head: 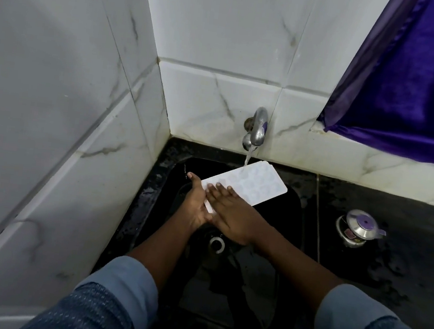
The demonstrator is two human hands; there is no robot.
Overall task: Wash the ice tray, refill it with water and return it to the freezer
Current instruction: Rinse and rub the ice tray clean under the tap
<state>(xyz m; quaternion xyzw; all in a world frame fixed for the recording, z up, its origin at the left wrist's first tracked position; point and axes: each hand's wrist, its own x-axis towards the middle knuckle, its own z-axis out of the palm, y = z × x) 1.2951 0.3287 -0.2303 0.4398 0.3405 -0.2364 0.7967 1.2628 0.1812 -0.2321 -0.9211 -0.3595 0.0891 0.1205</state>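
A: Hand status?
B: Left hand grips the ice tray at its near-left end, thumb up along the edge. Its fingers go under the tray, hidden. Right hand is released: it lies flat on the tray's top face, fingers straight, just right of the left hand and touching it near the heel.
A: Tray position?
B: Runs up and right from both hands, tilted, held over the black sink. Round moulds show on the upper face. Far end sits well beyond the right hand, under the tap.
A: Water?
B: Running. Water stream lands on the tray's far corner, well apart from both hands.
A: Below the hands?
B: Drain, just under the right wrist.
A: Anything else?
B: Steel lidded pot on the wet black table, well right of the right hand. Purple curtain above it.
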